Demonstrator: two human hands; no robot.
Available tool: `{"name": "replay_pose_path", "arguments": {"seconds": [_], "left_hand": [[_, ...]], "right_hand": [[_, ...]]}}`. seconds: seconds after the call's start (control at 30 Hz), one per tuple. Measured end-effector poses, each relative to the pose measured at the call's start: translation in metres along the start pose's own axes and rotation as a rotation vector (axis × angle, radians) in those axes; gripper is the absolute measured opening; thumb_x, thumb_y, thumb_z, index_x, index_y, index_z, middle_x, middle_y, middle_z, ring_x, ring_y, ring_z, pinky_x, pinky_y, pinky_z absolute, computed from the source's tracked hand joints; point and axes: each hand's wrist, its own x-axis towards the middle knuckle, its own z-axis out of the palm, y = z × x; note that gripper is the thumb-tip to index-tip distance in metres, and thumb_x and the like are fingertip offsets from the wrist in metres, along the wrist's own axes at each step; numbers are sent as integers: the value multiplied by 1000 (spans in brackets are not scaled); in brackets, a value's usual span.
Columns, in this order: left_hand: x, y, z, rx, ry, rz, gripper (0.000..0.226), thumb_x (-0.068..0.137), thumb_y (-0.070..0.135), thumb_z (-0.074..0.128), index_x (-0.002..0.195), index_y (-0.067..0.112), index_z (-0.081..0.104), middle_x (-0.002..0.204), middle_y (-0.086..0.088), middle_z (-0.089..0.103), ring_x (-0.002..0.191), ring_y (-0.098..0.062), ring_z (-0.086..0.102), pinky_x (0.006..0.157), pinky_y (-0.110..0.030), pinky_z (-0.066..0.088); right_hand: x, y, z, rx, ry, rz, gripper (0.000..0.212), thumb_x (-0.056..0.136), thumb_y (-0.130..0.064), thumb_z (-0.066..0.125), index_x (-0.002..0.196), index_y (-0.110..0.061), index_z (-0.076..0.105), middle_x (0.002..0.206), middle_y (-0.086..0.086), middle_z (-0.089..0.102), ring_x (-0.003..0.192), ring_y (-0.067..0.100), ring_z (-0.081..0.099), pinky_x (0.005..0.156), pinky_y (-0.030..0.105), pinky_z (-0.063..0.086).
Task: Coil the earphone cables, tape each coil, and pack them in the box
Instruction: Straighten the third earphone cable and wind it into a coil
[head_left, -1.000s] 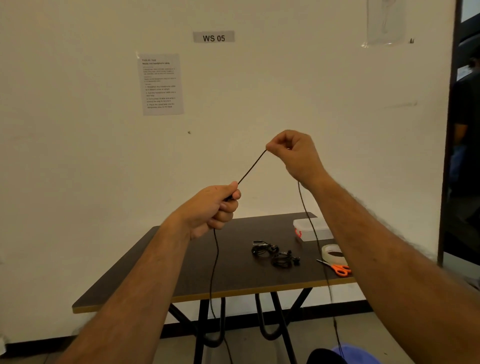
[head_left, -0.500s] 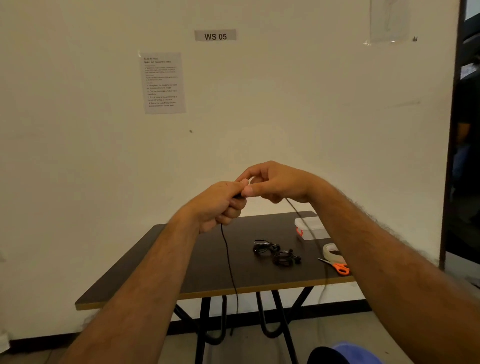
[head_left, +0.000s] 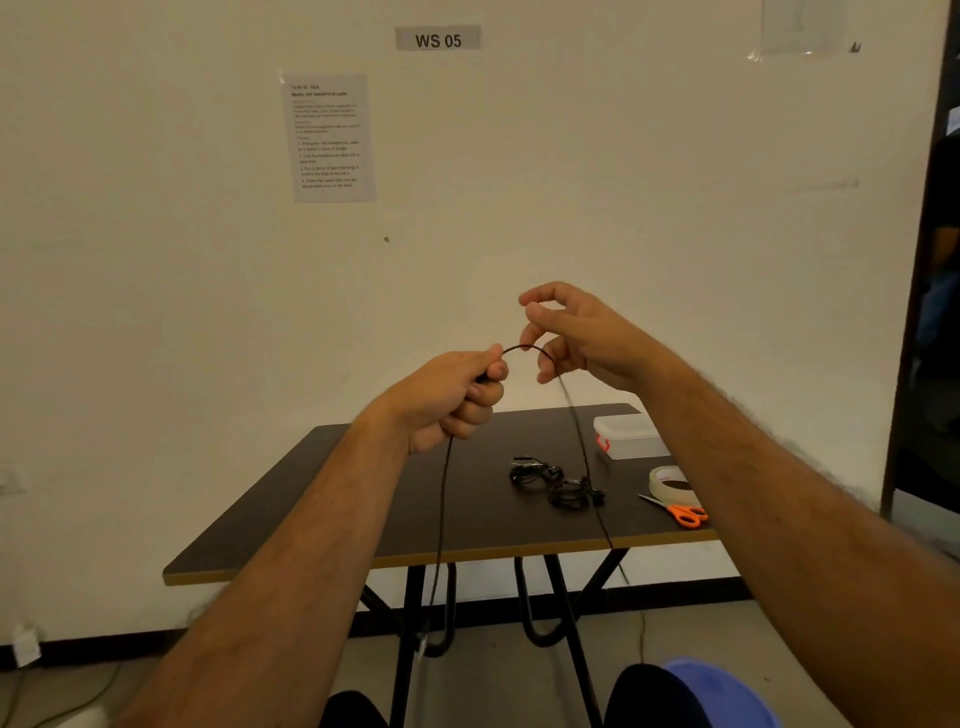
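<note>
- We grip the earphone cable in our left hand, fingers curled in a fist round it and the thumb pressing it against the forefinger
- From that fist the cable makes a short arch rightward to our right hand, which sits just beside and slightly above the left
- The right hand's thumb and forefinger are a little apart and hold nothing; the cable seems to run over or between the lower curled fingers, though we cannot tell how firmly they catch it
- Both tails hang down: one from under the left fist, one from the right hand, each falling past the front edge of the table towards the floor, so the long axis is near vertical
- We judge the next loop turns on the right hand, the nearer to the free length, bringing the hanging run back to the left fist
- The cable is thin, black and limp, and should slip easily
- On the table lie two coils, the box, a tape roll and scissors
</note>
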Motion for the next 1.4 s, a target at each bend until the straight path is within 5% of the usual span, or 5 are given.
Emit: {"name": "replay_pose_path", "arguments": {"seconds": [0.17, 0.33, 0.53, 0.87, 1.4], "left_hand": [[0, -5, 3, -3, -15, -1, 39, 105, 43, 34, 73, 23, 42, 56, 9, 25, 47, -5, 13, 42, -18, 8], [-6, -23, 3, -92, -64, -31, 38, 105, 43, 33, 74, 23, 43, 57, 9, 26, 46, -5, 14, 43, -20, 8], [-4, -60, 14, -295, -116, -58, 39, 105, 43, 31, 73, 23, 43, 54, 10, 27, 41, -2, 17, 38, -18, 9], [-8, -78, 29, -275, -99, -88, 39, 106, 44, 28, 75, 24, 40, 53, 12, 26, 41, -2, 15, 40, -18, 7], [-52, -136, 75, -552, -75, -54, 44, 102, 49, 30, 68, 22, 41, 52, 10, 27, 42, -3, 18, 41, -20, 9]], "right_hand": [[-5, 1, 7, -91, -368, -2, 46, 84, -15, 71, 127, -10, 57, 68, 12, 37, 50, 13, 32, 46, 24, 34], [-7, -1, 8, -297, -90, -140, 1, 85, -8, 73, 85, -8, 74, 55, 4, 50, 47, 12, 29, 45, 26, 24], [-8, 34, 8, -157, 260, -201, 11, 92, -9, 64, 81, -12, 64, 55, 3, 42, 44, 14, 34, 47, 28, 38], [-29, 55, 14, -74, -362, 76, 28, 87, -13, 66, 114, -7, 66, 66, 10, 38, 47, 10, 30, 44, 22, 34], [-50, 106, 56, 219, -32, -43, 6, 91, -10, 62, 88, -8, 68, 49, -7, 38, 43, 9, 22, 42, 21, 15]]}}
